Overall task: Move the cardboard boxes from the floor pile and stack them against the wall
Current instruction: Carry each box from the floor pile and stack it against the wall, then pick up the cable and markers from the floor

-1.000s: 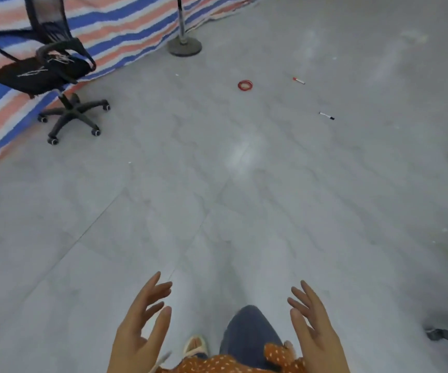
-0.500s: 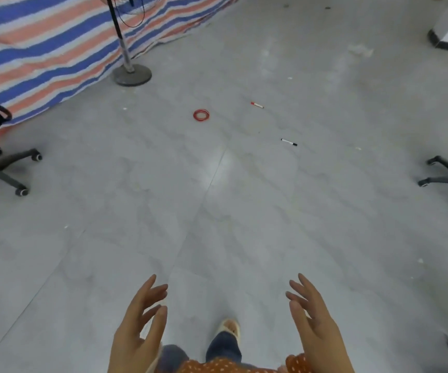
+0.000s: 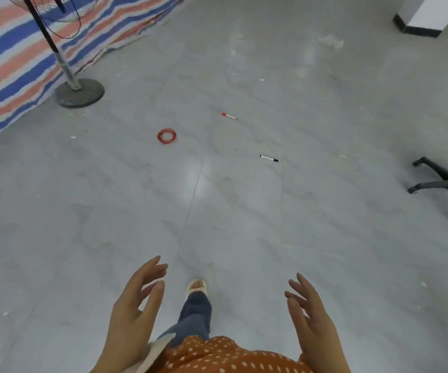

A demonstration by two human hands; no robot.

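Hands: I see the left hand (image 3: 134, 310) and right hand (image 3: 311, 319) raised low over the floor (image 3: 244, 211), palms inward, fingers spread, holding nothing. Boxes: none in my view. Floor, mid: red ring (image 3: 167, 135), red marker (image 3: 229, 116), black marker (image 3: 269, 158). Left edge: stand base (image 3: 80, 92), striped tarp (image 3: 10, 63). Right edge: chair base (image 3: 446, 187).

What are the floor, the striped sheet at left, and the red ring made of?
Floor: glossy grey tile, likely ceramic or stone-look; thin grout lines, a light glare. Striped sheet: looks like woven plastic tarpaulin; blue, red and white bands, creased edge. Red ring: several thin loops, maybe rubber bands or wire; too small to tell.
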